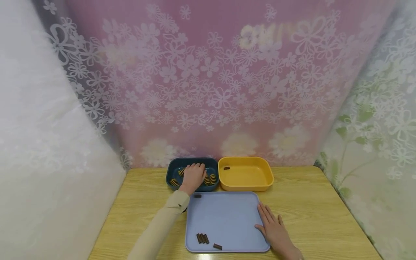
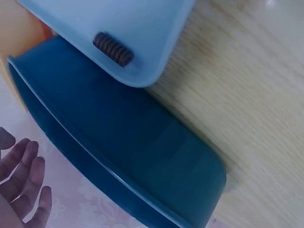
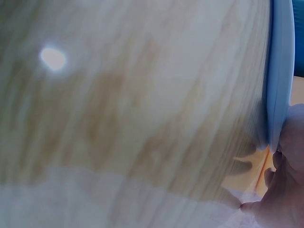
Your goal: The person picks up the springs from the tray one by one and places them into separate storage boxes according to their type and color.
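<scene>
My left hand is over the dark teal bin, where several yellow-and-black striped coils lie. In the left wrist view its fingers are loosely bent beyond the bin's rim, with nothing seen between them. My right hand rests at the right edge of the light blue tray, fingers straight. Dark brown ribbed springs lie on the tray: a group at the front left, a single spring near the front edge, and another spring in the back left corner.
A yellow bin stands right of the teal bin, holding one small dark spring. Both bins are behind the tray on the wood-grain table. Flowered curtains hang at the back and sides.
</scene>
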Motion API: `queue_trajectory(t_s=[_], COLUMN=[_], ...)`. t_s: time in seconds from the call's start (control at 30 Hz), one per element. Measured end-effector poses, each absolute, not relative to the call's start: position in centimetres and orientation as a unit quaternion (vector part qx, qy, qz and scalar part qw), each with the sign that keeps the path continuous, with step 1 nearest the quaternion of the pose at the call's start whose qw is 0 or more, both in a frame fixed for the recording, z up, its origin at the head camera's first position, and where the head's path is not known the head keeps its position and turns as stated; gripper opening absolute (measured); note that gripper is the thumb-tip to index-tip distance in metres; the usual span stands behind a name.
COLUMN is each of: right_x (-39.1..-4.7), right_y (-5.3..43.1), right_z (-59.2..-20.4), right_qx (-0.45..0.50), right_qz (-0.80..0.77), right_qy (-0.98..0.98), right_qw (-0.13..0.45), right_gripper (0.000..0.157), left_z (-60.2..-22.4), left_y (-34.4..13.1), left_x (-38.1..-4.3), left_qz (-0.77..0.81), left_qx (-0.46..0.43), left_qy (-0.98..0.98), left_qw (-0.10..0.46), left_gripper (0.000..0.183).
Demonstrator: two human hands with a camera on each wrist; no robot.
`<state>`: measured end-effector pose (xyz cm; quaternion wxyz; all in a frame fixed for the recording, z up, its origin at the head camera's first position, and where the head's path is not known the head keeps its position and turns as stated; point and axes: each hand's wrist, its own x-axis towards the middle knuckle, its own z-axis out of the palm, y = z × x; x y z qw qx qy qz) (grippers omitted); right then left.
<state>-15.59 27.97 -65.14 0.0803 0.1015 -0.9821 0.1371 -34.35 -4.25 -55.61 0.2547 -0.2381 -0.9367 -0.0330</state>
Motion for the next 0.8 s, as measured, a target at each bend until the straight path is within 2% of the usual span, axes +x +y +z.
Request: queue_trajectory(t_s=[0.37, 0.63, 0.8], right_x=[-15.8, -15.7, -15.8], right_y=[28.2, 28.0, 27.9], right_z=[-65.6, -65.4, -65.4], right_qx=[0.12, 0.115, 0.106], right_qz=[0.137, 0.131, 0.126], right_qy=[-0.974, -0.979, -0.983], right_qw=[0.132, 0.107, 0.085], right_gripper=[0.069, 0.069, 0.07], left_z=[-58.3, -60.9, -61.9], left_y=[-4.7, -5.8, -6.6], left_x=[-31.4, -29.2, -28.3], left_qz=[-0.064, -0.073, -0.075], left_qx=[-0.28, -0.282, -0.279], left_qy=[-0.9, -0.887, -0.891], left_qw=[0.327, 0.36, 0.351], left_gripper=[0.015, 0.016, 0.014])
